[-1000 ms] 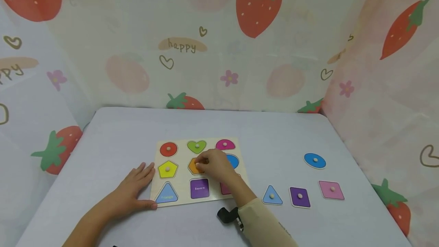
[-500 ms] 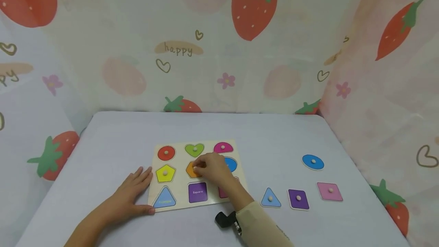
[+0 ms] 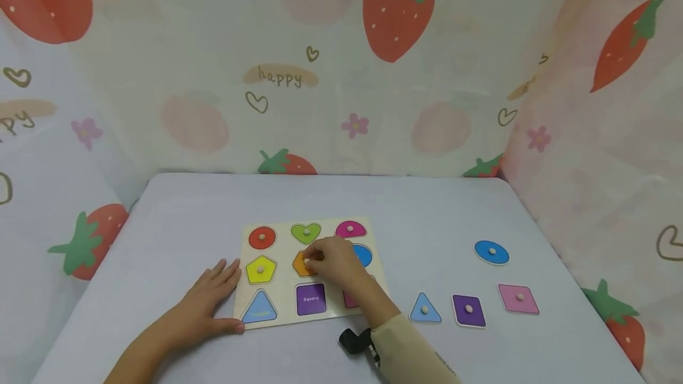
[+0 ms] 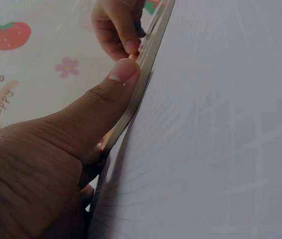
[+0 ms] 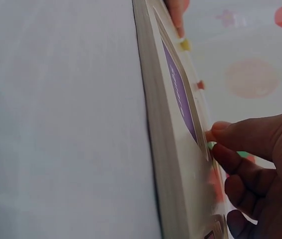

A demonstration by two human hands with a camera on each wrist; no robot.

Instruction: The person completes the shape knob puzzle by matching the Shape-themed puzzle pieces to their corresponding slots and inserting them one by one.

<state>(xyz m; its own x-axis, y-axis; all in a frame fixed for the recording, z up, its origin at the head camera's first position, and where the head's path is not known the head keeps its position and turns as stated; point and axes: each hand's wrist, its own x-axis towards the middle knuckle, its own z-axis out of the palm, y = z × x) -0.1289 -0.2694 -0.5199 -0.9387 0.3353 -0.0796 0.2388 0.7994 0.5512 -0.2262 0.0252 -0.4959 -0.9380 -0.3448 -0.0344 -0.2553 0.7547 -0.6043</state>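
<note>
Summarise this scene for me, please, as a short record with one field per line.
Left hand: touching the left edge of the board
Right hand: pinching at the middle of the orange hexagon
Also in the board: red circle, green heart, magenta half-circle, yellow pentagon
Unfilled slots: triangle slot, square slot
Partly hidden: oval slot, pink slot
Loose right of the board: blue oval, blue triangle, purple square, pink parallelogram
Surface: white tabletop

The head view is tilting slightly compared with a second ago, its left side sinking most, so the pale rectangular board with coloured shapes [image 3: 286, 304], the bare left hand [image 3: 209, 300] and the beige-sleeved right hand [image 3: 337, 261] are appearing lower. Since half a second ago, everything is drifting a touch rightward. The light-blue triangular recess [image 3: 259, 308] is showing its word more faintly.
</note>
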